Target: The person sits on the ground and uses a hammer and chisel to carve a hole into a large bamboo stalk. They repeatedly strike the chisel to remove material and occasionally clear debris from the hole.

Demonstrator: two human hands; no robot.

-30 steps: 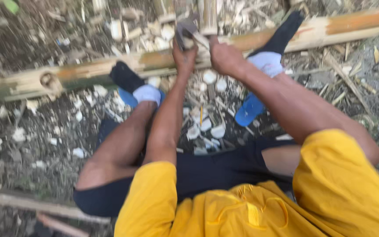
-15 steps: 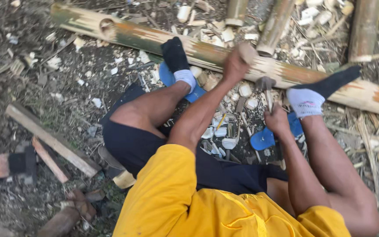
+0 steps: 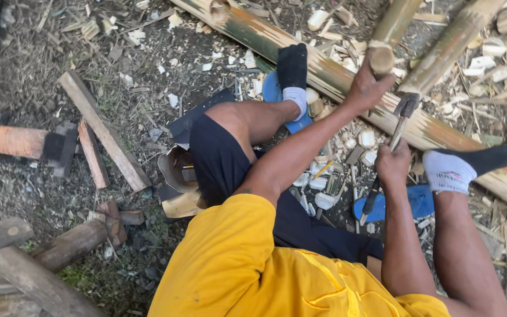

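Bamboo work seen from above, on bare, dark soil littered with pale chips. A person in a yellow shirt and dark shorts sits with knees apart, both feet in socks and blue sandals.

Their left hand (image 3: 366,88) is wrapped around the cut end of a short bamboo stick (image 3: 389,36), fingers closed tight about it. The stick is round, tan and smooth, and runs up and away toward the top edge. Their right hand (image 3: 393,165) is clenched around the thin handle of a small hatchet (image 3: 400,120), held just beside the left hand. The hatchet's dark metal head points upward and sits close below the gripped stick; I cannot tell whether it touches the stick.

Beneath both hands lies a long bamboo pole (image 3: 324,67), thick, hollow at its near end, streaked green and yellow-brown. It crosses the scene on a slant from top centre to the right edge. The left foot (image 3: 293,82) in a black and white sock rests against it, and the right foot (image 3: 462,167) lies along it further right. More bamboo lengths (image 3: 453,44) lean in at the top right.

Between the legs lies a heap of cut offcuts (image 3: 335,176) — short, cream-coloured, curved pieces.

To the left lie rough wooden planks (image 3: 104,132), reddish and weathered, and round dark logs (image 3: 68,243) at the lower left. A scrap of torn brown cardboard (image 3: 177,188) sits by the left thigh.
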